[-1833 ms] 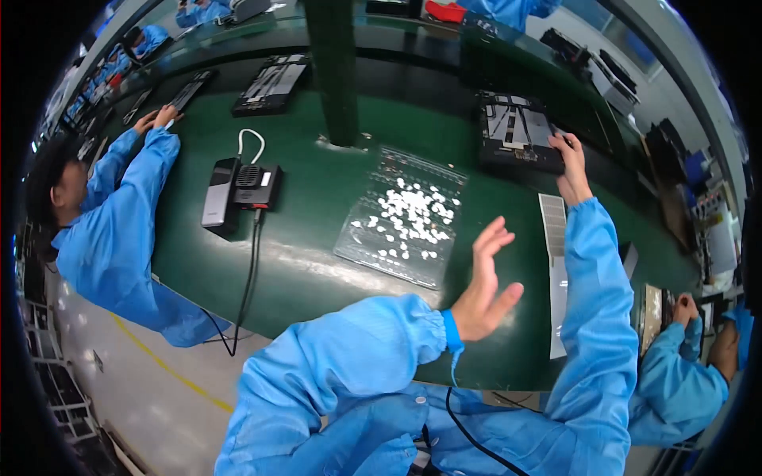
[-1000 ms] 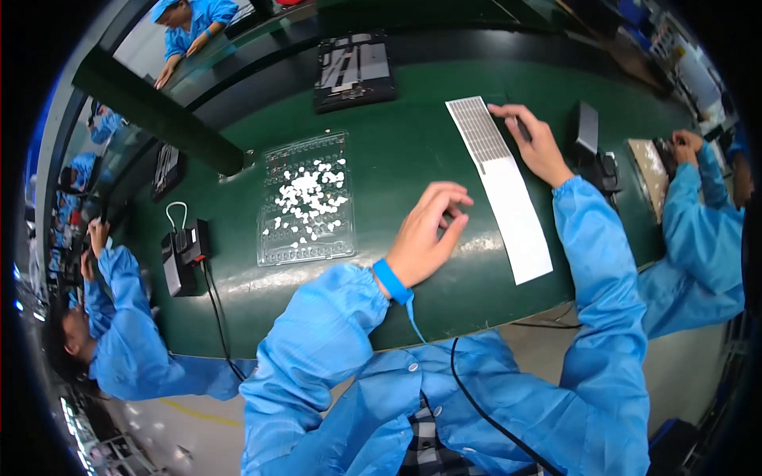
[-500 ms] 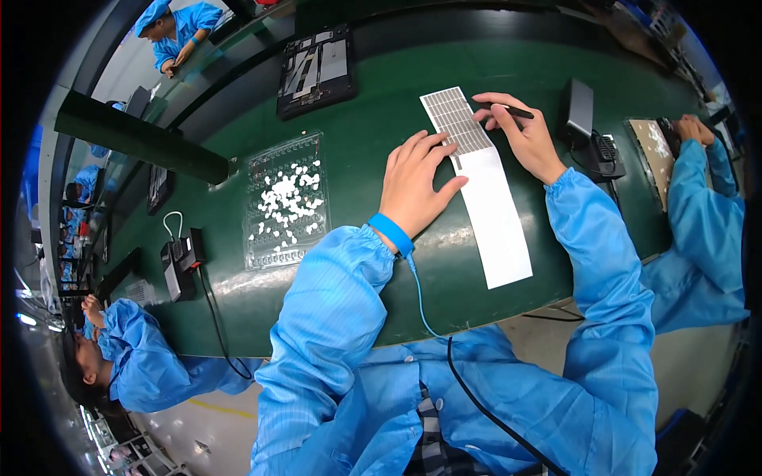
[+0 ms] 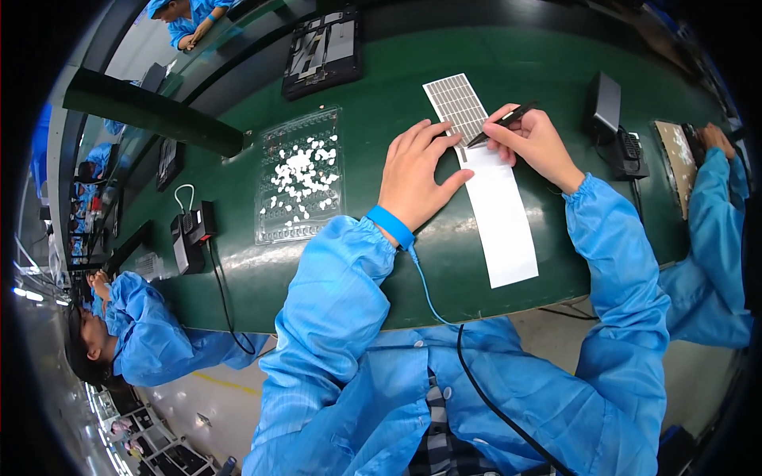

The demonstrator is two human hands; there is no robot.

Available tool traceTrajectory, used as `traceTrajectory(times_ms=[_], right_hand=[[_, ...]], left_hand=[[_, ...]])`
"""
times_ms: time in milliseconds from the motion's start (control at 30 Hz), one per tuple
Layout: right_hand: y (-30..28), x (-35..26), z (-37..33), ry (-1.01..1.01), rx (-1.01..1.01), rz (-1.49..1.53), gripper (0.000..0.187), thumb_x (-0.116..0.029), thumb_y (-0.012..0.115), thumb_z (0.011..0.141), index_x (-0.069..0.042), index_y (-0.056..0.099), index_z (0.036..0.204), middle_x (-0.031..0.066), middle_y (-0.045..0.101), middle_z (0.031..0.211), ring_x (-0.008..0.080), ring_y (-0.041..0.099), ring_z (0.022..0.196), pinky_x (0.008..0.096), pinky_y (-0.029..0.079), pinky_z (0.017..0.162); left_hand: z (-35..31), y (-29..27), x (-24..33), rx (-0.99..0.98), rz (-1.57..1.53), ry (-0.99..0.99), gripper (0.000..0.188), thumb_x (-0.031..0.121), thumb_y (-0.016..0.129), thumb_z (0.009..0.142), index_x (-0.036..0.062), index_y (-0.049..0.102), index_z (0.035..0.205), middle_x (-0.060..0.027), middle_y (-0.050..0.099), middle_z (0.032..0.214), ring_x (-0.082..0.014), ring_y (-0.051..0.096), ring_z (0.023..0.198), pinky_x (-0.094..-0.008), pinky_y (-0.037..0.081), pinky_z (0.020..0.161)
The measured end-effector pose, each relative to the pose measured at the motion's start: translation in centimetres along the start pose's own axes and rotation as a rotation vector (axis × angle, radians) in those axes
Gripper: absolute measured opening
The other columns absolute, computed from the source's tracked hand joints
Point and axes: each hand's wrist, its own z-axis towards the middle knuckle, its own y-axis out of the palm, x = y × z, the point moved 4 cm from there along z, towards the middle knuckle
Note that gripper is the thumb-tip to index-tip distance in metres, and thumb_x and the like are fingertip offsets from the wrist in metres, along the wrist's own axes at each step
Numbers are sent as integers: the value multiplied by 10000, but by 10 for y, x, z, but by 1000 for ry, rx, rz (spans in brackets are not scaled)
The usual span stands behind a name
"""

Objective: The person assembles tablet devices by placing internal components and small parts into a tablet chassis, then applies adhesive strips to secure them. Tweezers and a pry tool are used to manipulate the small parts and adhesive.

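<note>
A long white backing strip (image 4: 508, 230) lies on the green bench, its far part covered with rows of small grey rectangular stickers (image 4: 456, 103). My left hand (image 4: 417, 170) rests flat at the strip's left edge, fingers stretched out and thumb spread, with nothing held. A blue wrist strap (image 4: 390, 228) with a cord goes round that wrist. Between the fingers of my right hand (image 4: 540, 147) is a pair of black tweezers (image 4: 512, 116). Their pointed tip is at the near edge of the sticker rows, close to my left fingertips; whether a sticker is caught in it is too small to tell.
A clear plastic tray (image 4: 266, 230) holding many small white pieces stands left. Beyond it lies an opened black device (image 4: 324, 51). A black holder (image 4: 190, 236) with a cable sits far left, a grey box (image 4: 605, 103) right. Co-workers sit on both sides.
My right hand has brought the tweezers down and nearer, from above the sticker rows to their near edge. My left hand stays on the strip. The whole view has shifted slightly.
</note>
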Motion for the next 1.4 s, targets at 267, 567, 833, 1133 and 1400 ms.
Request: traceTrajectory(times_ms=[267, 567, 833, 1133, 1400], right_hand=[[0, 3, 1, 25, 8, -29, 203, -179, 655, 962, 12, 650, 1030, 89, 704, 813, 65, 574, 586, 200, 432, 498], [5, 2, 3, 29, -8, -48, 189, -181, 645, 970, 8, 642, 986, 70, 690, 789, 70, 582, 588, 199, 417, 485], [-5, 0, 3, -26, 77, 44, 208, -212, 615, 992, -7, 612, 1030, 53, 662, 807, 82, 591, 612, 199, 419, 508], [-15, 0, 6, -54, 154, 149, 266, -250, 622, 992, -15, 630, 1115, 50, 670, 885, 71, 592, 671, 200, 436, 562], [-4, -3, 1, -72, -22, 121, 265, -234, 590, 1007, -1, 611, 1131, 68, 680, 856, 81, 600, 660, 214, 468, 592]], left_hand=[[-1, 1, 1, 11, -13, 2, 498, 332, 763, 797, 68, 652, 1205, -109, 567, 1357, -335, 449, 1319, -455, 336, 1107], [-2, 0, -1, 2, 6, -3, 484, 363, 740, 835, 98, 650, 1231, -92, 568, 1370, -330, 446, 1336, -454, 336, 1112], [-2, 1, -3, 5, 10, 2, 493, 368, 733, 840, 91, 646, 1237, -93, 567, 1372, -327, 450, 1333, -456, 335, 1113], [-1, 0, 1, 12, -2, 38, 547, 361, 742, 823, 53, 614, 1257, -129, 567, 1345, -342, 449, 1313, -456, 323, 1110], [3, -9, 0, 93, -272, -72, 473, 239, 762, 839, 43, 598, 1237, -116, 642, 1221, -297, 601, 1117, -396, 452, 991]])
